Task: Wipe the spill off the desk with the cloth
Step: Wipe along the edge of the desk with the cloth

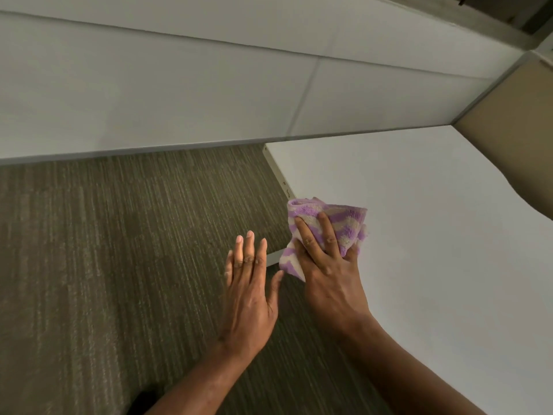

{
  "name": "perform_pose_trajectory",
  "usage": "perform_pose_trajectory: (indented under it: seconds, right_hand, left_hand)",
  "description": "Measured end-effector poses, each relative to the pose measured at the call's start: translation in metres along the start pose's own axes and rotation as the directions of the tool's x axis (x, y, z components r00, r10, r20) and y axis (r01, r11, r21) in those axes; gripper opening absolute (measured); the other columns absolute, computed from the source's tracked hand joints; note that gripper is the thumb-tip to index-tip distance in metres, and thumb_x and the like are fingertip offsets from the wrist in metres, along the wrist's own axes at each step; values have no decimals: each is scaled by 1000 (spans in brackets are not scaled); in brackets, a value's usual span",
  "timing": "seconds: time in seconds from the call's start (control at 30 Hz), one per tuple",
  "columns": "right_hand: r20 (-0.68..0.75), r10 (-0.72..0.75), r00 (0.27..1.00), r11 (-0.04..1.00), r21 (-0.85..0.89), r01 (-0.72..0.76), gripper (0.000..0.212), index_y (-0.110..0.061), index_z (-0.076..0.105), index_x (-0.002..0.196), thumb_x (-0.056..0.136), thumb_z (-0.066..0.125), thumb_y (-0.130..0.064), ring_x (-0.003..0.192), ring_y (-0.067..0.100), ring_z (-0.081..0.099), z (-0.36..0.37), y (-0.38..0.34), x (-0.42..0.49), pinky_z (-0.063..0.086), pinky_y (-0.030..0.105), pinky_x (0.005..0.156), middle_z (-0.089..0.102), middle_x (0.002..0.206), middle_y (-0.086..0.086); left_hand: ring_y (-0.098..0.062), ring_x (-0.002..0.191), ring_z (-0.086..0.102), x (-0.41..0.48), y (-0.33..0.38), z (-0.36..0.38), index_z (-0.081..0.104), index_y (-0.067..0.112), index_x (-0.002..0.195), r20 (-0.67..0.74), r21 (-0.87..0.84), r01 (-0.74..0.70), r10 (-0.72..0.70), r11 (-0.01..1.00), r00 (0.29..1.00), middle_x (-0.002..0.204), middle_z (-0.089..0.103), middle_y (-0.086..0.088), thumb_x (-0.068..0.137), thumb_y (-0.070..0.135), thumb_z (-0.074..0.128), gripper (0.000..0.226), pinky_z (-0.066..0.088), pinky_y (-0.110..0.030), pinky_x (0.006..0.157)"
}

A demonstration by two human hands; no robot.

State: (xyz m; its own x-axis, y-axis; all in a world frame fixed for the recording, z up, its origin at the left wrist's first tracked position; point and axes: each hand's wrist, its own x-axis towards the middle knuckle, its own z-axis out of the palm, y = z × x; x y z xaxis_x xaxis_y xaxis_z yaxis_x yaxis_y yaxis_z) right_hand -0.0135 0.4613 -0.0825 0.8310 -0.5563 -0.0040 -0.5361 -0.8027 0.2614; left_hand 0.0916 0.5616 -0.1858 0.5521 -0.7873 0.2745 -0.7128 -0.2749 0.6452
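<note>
A purple and cream striped cloth (pixel 344 218) lies bunched at the front left corner of the white desk (pixel 434 235). My right hand (pixel 326 265) presses down on the cloth and grips it, fingers spread over its top. My left hand (pixel 250 289) hovers flat and open just left of the desk corner, over the carpet, holding nothing. I see no spill on the desk surface.
Grey-brown striped carpet (pixel 119 250) covers the floor left of the desk. A pale partition wall (pixel 179 100) runs along the back, and a tan panel (pixel 508 130) stands at the desk's far right.
</note>
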Motion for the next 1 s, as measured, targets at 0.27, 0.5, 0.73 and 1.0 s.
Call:
perform_pose_trajectory:
  seconds: [0.27,0.5,0.73,1.0]
  right_hand:
    - [-37,-35,999,998,-48,33,61,-12,55,145,97,28,-38,154,43,17,0,-2,33,10,75,112,34,163,8]
    - [-34,-34,999,997,-65,32,58,-10,55,143,97,31,-34,152,46,19,-6,-5,45,15,76,109,32,164,11]
    - [27,-6,1000,997,-75,8,67,-10,54,144,83,76,-27,151,45,19,-13,-12,91,21,78,107,38,161,12]
    - [126,-17,992,990,-136,34,73,-12,38,155,91,62,-37,153,42,-11,-17,-15,136,-20,69,106,15,169,11]
  left_hand:
    - [-23,160,-2,35,-20,-9,22,12,162,9,-23,15,-15,1000,1000,173,8,-9,109,50,24,66,16,-53,128]
    - [-22,160,-2,44,-22,-12,18,13,162,-10,-6,-7,7,1000,1000,172,8,-10,109,53,18,66,8,-47,130]
    - [-24,160,0,64,-38,-11,19,12,162,-24,-30,18,-19,999,1000,172,9,-10,109,48,22,63,8,-47,129]
    - [-25,160,0,84,-50,-13,23,8,161,-13,-64,46,-47,997,999,172,10,-12,107,40,31,63,14,-52,129]
